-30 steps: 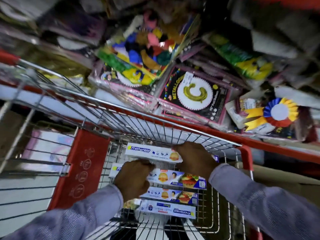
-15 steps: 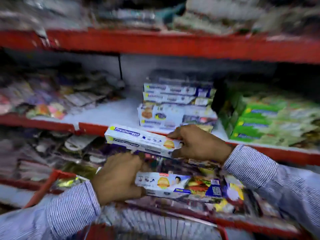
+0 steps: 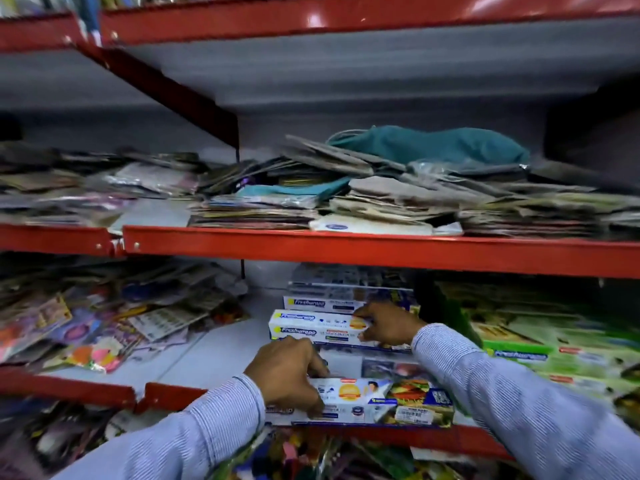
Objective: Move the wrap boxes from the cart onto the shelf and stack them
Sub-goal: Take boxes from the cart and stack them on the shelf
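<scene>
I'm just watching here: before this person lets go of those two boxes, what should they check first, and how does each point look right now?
1. Right hand grips the upper box: ok.
2. Upper box rests on the stack of boxes at the back: cannot tell; blur hides the contact.
3. Left hand holds the front box: ok.
4. Front box fully on the shelf: not ok; it sits at the front edge and seems to overhang.
5. Green packs on the right are apart from both boxes: ok.
6. Boxes line up lengthwise: ok, roughly.
</scene>
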Available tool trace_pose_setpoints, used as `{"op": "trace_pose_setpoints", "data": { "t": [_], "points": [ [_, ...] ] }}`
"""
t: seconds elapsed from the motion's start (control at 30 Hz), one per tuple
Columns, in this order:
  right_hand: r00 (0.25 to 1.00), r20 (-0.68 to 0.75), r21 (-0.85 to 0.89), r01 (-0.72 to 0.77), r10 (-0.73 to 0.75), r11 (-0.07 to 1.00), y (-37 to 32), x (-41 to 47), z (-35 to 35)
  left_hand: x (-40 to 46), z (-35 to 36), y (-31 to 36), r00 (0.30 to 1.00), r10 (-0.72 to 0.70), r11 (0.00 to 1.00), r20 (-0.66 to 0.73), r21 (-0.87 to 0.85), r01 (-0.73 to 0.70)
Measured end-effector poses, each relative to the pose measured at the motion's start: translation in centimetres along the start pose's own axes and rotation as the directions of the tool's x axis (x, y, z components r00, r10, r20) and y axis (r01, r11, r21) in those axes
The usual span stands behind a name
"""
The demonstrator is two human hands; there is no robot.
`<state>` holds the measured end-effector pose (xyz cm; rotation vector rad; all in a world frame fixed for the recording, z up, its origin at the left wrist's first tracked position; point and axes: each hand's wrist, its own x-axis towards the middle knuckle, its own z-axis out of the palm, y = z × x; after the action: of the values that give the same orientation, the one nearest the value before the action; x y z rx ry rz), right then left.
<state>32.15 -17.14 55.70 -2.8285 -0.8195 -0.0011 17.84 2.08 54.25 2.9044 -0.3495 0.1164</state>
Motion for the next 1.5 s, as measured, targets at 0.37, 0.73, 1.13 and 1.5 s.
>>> {"op": "trace_pose_setpoints", "data": {
  "t": [0.37,0.73,1.13,1.5],
  "points": [
    [0.989,-0.146,0.08,-0.011,0.022,0.997,2.5,3.6,2.4,5.2,0.8,-2.4,0.999,-0.028,0.999,0.03,-0.028,0.029],
    [0.964,-0.267,0.093,0.031,-0.005,0.995,4.9,3.0,1.7,11.6,2.1,-3.7,0.995,-0.007,0.997,-0.103,-0.081,-0.002],
    [0.96,-0.265,0.101,-0.071,0.095,0.992,5.1,2.2,3.1,12.7,6.7,-4.7,0.948,0.072,0.997,-0.311,0.049,-0.06],
    [0.967,-0.224,0.085,-0.101,0.118,0.991,4.6,1.6,3.2,11.4,6.3,-3.4,0.973,0.068,0.969,-0.221,0.248,-0.012]
  ]
}}
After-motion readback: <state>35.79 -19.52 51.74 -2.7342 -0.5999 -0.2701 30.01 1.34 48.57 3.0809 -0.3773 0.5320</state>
